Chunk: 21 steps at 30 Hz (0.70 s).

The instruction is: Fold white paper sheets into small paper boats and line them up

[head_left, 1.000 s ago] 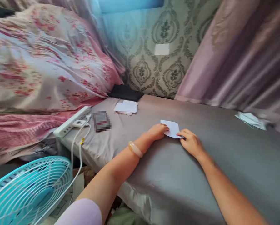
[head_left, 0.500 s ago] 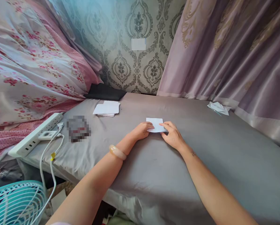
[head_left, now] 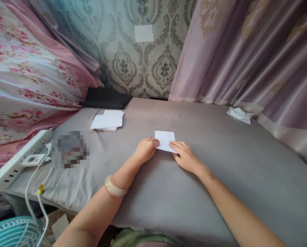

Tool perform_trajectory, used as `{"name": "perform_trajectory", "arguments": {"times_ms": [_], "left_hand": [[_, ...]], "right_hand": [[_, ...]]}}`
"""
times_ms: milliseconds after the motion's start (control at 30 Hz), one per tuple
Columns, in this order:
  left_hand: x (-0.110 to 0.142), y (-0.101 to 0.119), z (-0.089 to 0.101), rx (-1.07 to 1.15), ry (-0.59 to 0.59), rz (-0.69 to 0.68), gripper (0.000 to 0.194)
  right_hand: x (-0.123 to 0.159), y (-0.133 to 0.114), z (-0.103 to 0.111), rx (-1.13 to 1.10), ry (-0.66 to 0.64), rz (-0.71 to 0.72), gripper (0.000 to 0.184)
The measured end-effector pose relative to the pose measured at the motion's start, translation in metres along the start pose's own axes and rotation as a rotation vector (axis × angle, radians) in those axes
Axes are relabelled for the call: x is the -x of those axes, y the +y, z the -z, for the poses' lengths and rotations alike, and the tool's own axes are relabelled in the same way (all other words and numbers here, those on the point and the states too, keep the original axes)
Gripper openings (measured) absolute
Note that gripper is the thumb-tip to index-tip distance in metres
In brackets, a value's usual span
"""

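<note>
A small white piece of paper point(head_left: 164, 140) lies at the middle of the grey-covered surface, held at both sides. At its left edge, my left hand point(head_left: 145, 150), with a pale bangle point(head_left: 114, 187) on the forearm, pinches the near corner. On the right, my right hand point(head_left: 186, 156) has its fingers over the paper's near corner and its thumb at the near edge. Both hands are closed on it. Whether the paper is one layer or folded, I cannot tell.
A stack of white paper point(head_left: 108, 120) lies at left, near a black folded item point(head_left: 104, 97). Crumpled white paper point(head_left: 239, 115) sits far right. Along the left edge are a power strip point(head_left: 14, 164) with cables and a blurred-out object point(head_left: 72, 147). A teal fan point(head_left: 14, 233) stands below.
The view has tilted down and shifted. The paper, whose near edge was raised in my fingers, now lies flatter, and my right fingers rest flatter across it.
</note>
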State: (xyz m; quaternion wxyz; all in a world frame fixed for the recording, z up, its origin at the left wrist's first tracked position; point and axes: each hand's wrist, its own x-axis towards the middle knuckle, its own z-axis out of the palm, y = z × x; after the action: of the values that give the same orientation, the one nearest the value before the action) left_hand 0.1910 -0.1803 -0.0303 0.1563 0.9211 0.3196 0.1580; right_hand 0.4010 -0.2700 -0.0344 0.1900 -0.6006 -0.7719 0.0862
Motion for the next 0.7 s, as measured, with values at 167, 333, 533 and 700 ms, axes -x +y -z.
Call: {"name": "perform_trajectory", "arguments": {"times_ms": [167,333,533,700], "left_hand": [[0.005,0.007,0.0,0.141,-0.008,-0.012,0.031],[0.005,0.014,-0.002,0.197,0.09,0.188,0.019],[-0.003,0.016,-0.01,0.226,0.158,0.43,0.024],[-0.006,0.013,-0.021,0.167,0.247,0.475,0.026]], "right_hand": [[0.012,-0.004,0.021,-0.035,-0.054,0.034,0.035],[0.006,0.003,0.02,-0.168,-0.036,-0.099,0.024],[-0.013,0.014,0.007,-0.28,0.073,-0.356,0.035],[-0.018,0.014,-0.001,-0.209,0.149,-0.404,0.038]]}}
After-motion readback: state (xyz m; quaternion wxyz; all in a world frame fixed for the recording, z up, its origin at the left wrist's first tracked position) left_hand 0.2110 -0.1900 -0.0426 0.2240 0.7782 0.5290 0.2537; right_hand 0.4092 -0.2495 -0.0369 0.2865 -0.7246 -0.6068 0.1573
